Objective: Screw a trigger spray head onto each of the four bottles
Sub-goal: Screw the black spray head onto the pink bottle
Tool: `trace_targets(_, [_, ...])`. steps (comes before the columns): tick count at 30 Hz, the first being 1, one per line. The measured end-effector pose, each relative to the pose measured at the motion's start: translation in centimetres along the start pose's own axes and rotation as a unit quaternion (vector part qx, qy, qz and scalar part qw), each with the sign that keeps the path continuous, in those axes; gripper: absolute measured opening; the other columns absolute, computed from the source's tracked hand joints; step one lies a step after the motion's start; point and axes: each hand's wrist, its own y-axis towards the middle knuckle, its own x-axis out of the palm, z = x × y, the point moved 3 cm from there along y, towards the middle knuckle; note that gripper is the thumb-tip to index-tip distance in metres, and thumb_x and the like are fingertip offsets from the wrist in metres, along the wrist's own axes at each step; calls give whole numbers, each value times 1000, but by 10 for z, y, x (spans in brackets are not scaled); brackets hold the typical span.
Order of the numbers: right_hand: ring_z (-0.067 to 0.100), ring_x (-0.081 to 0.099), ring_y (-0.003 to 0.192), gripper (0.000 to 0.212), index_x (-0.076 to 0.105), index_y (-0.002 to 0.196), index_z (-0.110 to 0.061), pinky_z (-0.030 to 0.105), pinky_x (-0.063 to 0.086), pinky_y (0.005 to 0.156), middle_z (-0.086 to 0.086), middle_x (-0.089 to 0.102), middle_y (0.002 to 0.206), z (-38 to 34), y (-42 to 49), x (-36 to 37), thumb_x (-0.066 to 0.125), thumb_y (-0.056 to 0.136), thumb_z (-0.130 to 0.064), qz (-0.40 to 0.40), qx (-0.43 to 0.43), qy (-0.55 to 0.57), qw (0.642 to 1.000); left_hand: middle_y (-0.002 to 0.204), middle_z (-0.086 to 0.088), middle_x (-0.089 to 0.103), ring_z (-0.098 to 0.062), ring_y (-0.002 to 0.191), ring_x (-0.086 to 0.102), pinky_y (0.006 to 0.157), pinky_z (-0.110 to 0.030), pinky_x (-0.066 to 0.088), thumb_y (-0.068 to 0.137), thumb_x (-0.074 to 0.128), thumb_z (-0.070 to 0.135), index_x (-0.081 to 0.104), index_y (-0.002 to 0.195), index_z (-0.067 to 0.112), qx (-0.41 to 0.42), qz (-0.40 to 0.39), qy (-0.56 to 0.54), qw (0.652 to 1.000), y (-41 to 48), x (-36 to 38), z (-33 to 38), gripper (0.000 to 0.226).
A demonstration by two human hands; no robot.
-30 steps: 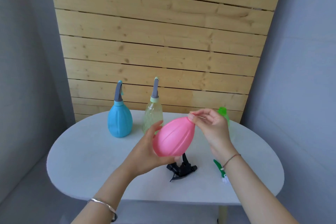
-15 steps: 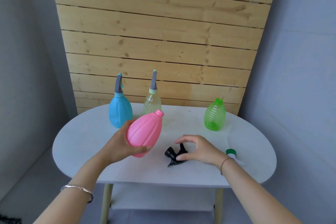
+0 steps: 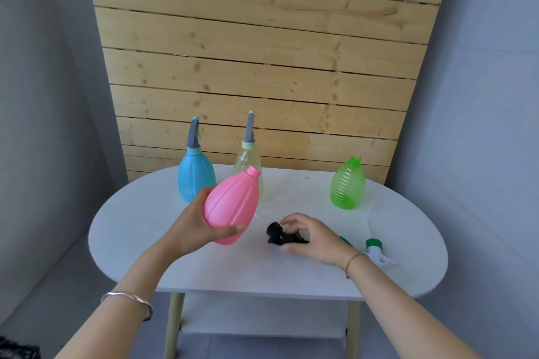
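The left hand [image 3: 198, 224] wraps around the lower body of the pink bottle [image 3: 232, 207], thumb across its front, and holds it tilted with its open, uncapped neck pointing up and to the right above the white oval table [image 3: 140, 242]. The right hand [image 3: 313, 237] is cupped over the black trigger spray head [image 3: 281, 237], which lies on the tabletop; the thumb and fingers curl around it, but whether they already grip it I cannot tell. Just right of that wrist lies a white trigger spray head with a green collar [image 3: 376, 251]. Farther back the green ribbed bottle [image 3: 347, 183] stands open-necked, while the blue bottle [image 3: 196, 178] and the clear bottle [image 3: 248, 163] each carry a grey spray head.
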Motion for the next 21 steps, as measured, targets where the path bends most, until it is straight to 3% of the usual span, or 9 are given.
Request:
trace_targets(4, [19,68,84,13,68,100,-16,20,50,80,11,73,92,-27,-3,-34,61,90,-18,67,-27,207,976,110,21,46,-8,97,53,60,-16,51,58,86,44,31,124,40,0,11,-13,1000,2,-2,1,86])
trace_targets(7, [9,64,74,17,71,90,-17,16,50,74,5,71,77,-38,-7,-53,54,94,-21,158,-38,275,948,111,20,47,-9,98,53,60,-16,52,55,85,46,32,125,40,-2,4,-22,1000,2,0,1,88])
trace_targets(12, [16,60,63,16,64,85,-14,26,51,70,6,63,72,-38,-13,-74,57,92,-27,301,-23,436,848,112,21,46,-8,98,53,55,-14,53,58,87,41,31,124,42,-1,-14,-16,1000,5,4,-1,87])
trace_targets(15, [16,57,60,18,62,86,-16,27,51,70,7,62,74,-34,-13,-82,56,92,-32,320,-12,492,810,111,21,47,-8,98,53,56,-14,52,58,87,40,31,124,41,-6,-18,-7,1000,6,8,-2,86])
trace_targets(21, [14,54,54,20,65,84,-15,21,52,58,5,64,67,-35,-11,-84,61,88,-35,306,-17,515,800,111,20,49,-7,97,55,55,-15,53,56,87,42,32,124,41,-6,-10,-8,1000,9,8,-3,88])
